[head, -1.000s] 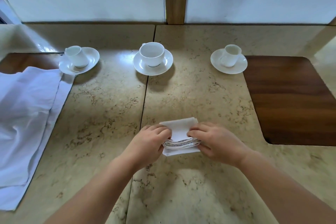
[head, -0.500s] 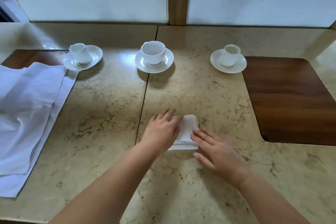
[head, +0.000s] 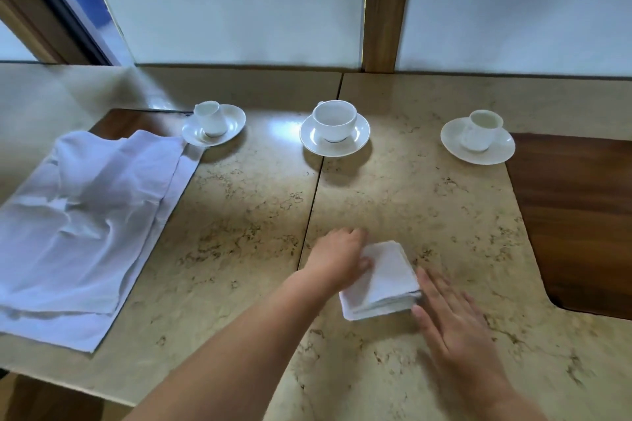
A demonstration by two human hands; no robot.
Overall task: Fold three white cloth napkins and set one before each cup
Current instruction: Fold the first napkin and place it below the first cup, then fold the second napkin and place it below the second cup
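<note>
The person is pressing a folded napkin [head: 379, 278] flat on the stone table [head: 239, 222]. The left hand [head: 337, 258] is lying across the napkin's left edge with its fingers [head: 355, 239] loosely curled and resting on the cloth, not pinching it. The right hand [head: 455, 321] is lying flat and spread, fingers [head: 431, 287] extended, their tips touching the napkin's near right corner where the stacked layers are showing. Neither hand is gripping anything; both are open against the cloth.

The napkin is sitting between the two sets of fingers as a small, thick square, well short of the cups. Ahead of the fingertips, the middle cup [head: 334, 120] is standing on its saucer [head: 335, 140]; the left cup [head: 209, 118] and the right cup [head: 481, 128] are sitting farther out to either side. Off beyond the left hand, the unfolded white cloths [head: 85, 215] are lying in a loose, rumpled pile.

The step appears to be finishing the first fold. To do it well, the person should be squaring the layered edge with the right fingertips while the left palm holds the stack down, then sliding or lifting the whole bundle together so the layers do not fan apart on the way to a cup.

No brands, labels or writing are showing on the cups, cloths or table.
</note>
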